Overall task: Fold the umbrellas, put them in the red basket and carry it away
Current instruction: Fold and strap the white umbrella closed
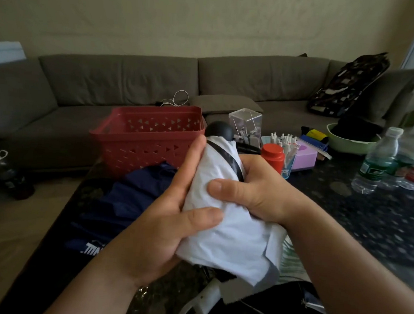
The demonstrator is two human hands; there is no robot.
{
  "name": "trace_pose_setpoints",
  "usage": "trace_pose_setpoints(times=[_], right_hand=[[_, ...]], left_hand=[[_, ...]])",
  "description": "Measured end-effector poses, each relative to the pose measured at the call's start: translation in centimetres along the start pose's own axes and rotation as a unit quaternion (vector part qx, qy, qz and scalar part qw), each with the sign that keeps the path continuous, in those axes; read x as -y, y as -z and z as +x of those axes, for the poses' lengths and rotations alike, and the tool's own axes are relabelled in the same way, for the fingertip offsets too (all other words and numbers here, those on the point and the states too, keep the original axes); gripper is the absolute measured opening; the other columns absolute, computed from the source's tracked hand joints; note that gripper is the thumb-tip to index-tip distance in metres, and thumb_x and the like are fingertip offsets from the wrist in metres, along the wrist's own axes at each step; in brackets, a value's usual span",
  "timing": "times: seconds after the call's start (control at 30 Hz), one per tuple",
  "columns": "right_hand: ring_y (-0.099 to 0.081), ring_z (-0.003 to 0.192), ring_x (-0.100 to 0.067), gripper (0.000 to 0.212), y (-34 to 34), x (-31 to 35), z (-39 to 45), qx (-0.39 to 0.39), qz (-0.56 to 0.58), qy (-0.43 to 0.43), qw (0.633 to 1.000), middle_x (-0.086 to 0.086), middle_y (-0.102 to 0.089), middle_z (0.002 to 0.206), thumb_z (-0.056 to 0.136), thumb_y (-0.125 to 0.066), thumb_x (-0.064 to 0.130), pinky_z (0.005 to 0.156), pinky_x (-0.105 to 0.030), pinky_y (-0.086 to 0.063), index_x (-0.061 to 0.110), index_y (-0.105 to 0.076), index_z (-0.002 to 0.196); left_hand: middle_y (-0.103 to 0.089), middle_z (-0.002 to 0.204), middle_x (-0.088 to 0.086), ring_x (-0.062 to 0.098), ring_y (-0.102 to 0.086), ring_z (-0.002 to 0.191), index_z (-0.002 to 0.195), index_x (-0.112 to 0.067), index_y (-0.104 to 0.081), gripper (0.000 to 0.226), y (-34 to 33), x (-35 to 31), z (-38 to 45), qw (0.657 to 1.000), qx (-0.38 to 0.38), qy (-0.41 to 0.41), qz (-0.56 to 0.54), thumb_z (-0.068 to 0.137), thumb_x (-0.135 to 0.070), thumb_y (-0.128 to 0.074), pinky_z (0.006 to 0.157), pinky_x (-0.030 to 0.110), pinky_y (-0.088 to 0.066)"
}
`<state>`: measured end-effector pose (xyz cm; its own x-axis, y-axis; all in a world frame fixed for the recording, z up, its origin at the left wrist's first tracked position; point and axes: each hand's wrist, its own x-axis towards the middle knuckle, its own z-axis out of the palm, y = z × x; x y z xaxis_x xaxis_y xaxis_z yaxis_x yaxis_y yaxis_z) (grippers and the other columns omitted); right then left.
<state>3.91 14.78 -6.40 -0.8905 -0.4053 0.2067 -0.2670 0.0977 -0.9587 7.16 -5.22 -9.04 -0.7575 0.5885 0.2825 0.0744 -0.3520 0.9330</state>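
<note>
I hold a white folding umbrella [230, 232] in front of me, its round black tip pointing away and a black strap across its cloth. My left hand [170, 218] grips its left side, thumb pressed on the fabric. My right hand [252, 192] grips the upper part near the strap, thumb across the cloth. A navy blue umbrella [122, 200] lies spread on the dark table behind my left hand. The red basket [151, 138] stands empty at the table's far left. Another umbrella with a white handle [205, 301] lies below my hands.
On the dark speckled table [368, 217] stand a red-capped jar [273, 156], a cup of pens [286, 147], a clear box [245, 125], a purple box [305, 156], a green bowl [349, 142] and several water bottles [377, 161]. A grey sofa [132, 83] runs behind.
</note>
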Motion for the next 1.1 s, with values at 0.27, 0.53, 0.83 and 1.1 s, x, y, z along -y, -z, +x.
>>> trace_pose_setpoints(times=[0.27,0.53,0.83,1.1], right_hand=[[-0.063,0.059,-0.006,0.035,-1.2,0.0,0.7,-0.094,-0.181,-0.072,0.976,-0.001,-0.07,0.066,0.076,-0.087,0.05,0.054,-0.037,-0.051,0.018,-0.073,0.08],[-0.067,0.066,-0.001,0.019,1.2,1.9,-0.1,-0.214,-0.185,-0.06,0.957,0.007,-0.075,0.079,0.09,-0.071,0.048,0.07,-0.032,-0.057,0.03,-0.076,0.093],[-0.063,0.073,-0.023,0.031,-2.3,0.2,0.2,-0.087,0.012,-0.173,0.981,-0.005,-0.068,0.082,0.096,-0.067,0.049,0.076,-0.042,-0.054,0.022,-0.072,0.11],[-0.05,0.047,-0.004,0.018,-1.8,0.8,0.3,-0.079,0.052,-0.078,0.992,0.002,-0.064,0.068,0.097,-0.067,0.003,0.045,-0.019,-0.038,0.007,-0.066,0.115]], left_hand=[[-0.067,0.132,-0.031,-0.001,-0.065,0.125,0.14,-0.063,-0.052,0.076,0.0,0.6,0.9,0.972,-0.124,0.02,0.198,0.096,-0.005,-0.071,0.104,0.025,-0.055],[-0.079,0.121,-0.002,0.026,-0.077,0.107,0.141,-0.051,-0.06,0.062,3.2,-0.4,1.2,0.966,-0.249,0.051,-0.035,0.098,-0.006,-0.061,0.075,0.036,-0.065],[-0.067,0.137,0.0,0.026,-0.077,0.109,0.15,-0.052,-0.048,0.06,2.5,0.2,1.4,0.939,-0.34,-0.014,-0.039,0.1,-0.023,-0.064,0.084,0.045,-0.063],[-0.063,0.136,-0.022,0.009,-0.07,0.119,0.143,-0.06,-0.052,0.066,3.0,0.0,0.8,0.948,-0.311,-0.015,0.066,0.083,-0.039,-0.071,0.096,0.035,-0.061]])
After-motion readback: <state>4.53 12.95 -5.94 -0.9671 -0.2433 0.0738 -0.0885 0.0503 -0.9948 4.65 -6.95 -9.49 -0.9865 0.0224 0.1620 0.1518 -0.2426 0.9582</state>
